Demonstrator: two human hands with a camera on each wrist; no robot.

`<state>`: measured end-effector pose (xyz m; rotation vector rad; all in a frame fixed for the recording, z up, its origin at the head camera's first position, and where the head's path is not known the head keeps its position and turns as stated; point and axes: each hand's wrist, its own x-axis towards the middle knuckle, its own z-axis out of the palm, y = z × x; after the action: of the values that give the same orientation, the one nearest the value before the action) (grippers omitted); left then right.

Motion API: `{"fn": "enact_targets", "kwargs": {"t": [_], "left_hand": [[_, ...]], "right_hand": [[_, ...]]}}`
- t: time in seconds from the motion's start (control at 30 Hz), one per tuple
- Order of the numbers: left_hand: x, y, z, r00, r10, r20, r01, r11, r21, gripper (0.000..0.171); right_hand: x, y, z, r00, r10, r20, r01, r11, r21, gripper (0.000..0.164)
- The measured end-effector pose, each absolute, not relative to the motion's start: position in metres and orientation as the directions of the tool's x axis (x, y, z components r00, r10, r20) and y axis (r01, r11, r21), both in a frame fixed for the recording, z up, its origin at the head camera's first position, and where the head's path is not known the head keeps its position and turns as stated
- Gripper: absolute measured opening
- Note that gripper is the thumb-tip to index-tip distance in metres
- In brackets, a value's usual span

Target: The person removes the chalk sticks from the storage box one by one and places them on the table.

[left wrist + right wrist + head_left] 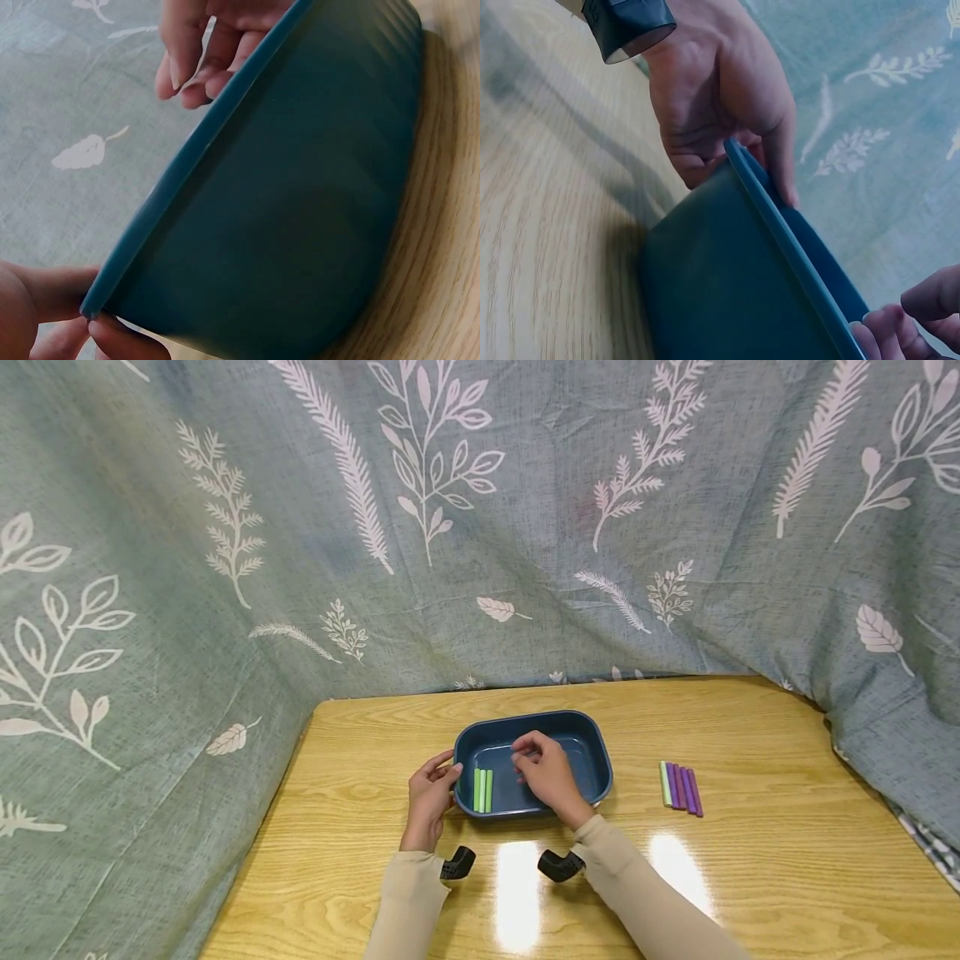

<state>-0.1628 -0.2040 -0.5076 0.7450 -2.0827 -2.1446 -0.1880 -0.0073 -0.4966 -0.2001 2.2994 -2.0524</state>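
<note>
A dark blue rectangular tub (532,814) stands on the wooden table. My left hand (431,793) grips its left end, thumb over the rim and fingers outside, as the right wrist view also shows at the tub's corner (739,161). Inside, against the left end, three green chalk sticks (483,791) lie side by side. Over the middle of the tub hangs my right hand (551,772), its fingers (206,82) loosely bent with nothing visible between them. The tub's wall hides part of those fingers in the left wrist view.
To the right of the tub, several chalk sticks (682,788) lie in a row, one pale green and the others purple. A grey-green leaf-print curtain (525,527) encloses the table (360,902) at the back and sides. Black wrist cameras (459,863) sit below both hands.
</note>
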Motion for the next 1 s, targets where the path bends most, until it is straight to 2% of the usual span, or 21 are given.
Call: {"fn": "enact_targets", "kwargs": {"t": [1.0], "left_hand": [[-0.165,-0.204,-0.509,-0.875,-0.367,-0.315,-0.298,-0.103,0.949,0.036]], "right_hand": [[-0.197,-0.026,-0.506,-0.974,-0.216,-0.069,0.037,0.151,-0.988,0.016]]}}
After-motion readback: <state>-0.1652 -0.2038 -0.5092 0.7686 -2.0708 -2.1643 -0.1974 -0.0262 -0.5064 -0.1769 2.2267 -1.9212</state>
